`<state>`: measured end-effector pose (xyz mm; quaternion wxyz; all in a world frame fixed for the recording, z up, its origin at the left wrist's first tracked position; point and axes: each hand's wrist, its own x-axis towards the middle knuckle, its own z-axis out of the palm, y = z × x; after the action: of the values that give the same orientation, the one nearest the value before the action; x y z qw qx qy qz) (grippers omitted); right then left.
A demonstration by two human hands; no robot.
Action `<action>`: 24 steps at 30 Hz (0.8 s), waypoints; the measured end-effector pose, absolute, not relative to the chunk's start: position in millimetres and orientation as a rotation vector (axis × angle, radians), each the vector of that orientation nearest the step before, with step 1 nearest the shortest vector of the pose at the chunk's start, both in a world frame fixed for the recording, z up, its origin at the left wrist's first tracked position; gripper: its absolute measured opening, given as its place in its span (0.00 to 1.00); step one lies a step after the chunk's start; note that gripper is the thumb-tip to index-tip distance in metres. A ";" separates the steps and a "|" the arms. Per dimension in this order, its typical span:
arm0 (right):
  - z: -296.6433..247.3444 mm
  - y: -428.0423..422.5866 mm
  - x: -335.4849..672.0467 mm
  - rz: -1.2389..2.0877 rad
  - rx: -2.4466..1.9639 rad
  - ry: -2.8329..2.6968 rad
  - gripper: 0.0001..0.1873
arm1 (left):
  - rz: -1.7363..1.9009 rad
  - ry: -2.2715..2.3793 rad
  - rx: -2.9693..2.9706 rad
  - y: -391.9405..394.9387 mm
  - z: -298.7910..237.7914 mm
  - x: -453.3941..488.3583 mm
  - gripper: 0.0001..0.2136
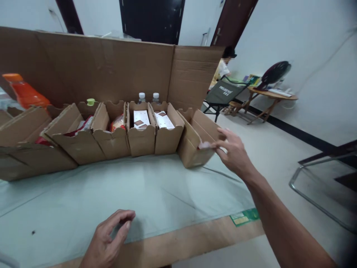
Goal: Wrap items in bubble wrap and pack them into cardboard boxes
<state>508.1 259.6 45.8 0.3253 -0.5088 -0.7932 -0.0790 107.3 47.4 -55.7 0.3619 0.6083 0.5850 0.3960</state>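
At the right end of a row, a cardboard box [192, 150] stands turned at an angle to the others. My right hand [232, 152] is on its front right corner, with fingers and thumb closed around the edge. Just inside that corner a bit of whitish wrapping [205, 145] shows; the rest of the contents is hidden. My left hand [108, 236] hovers near the front edge of the pale green cloth [125, 190], holding nothing. Its fingers are curled, with a gap between thumb and forefinger.
Several cardboard boxes [113, 147] hold packets and white cartons [164, 120]. Behind them are an orange bottle [30, 95], two white-capped bottles [142, 96] and a tall cardboard screen [111, 70]. A person [223, 69], a folding chair [224, 93] and a fan [275, 74] are beyond, right.
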 end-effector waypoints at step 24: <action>-41.8 46.4 498.7 0.571 -1.422 -1.373 0.25 | 1.093 1.020 1.545 130.5 -38.8 188.5 0.30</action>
<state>498.7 46.4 -41.8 0.5157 -0.5921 -0.5717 0.2378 188.5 130.5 -38.8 0.4758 0.6319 0.4175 0.4471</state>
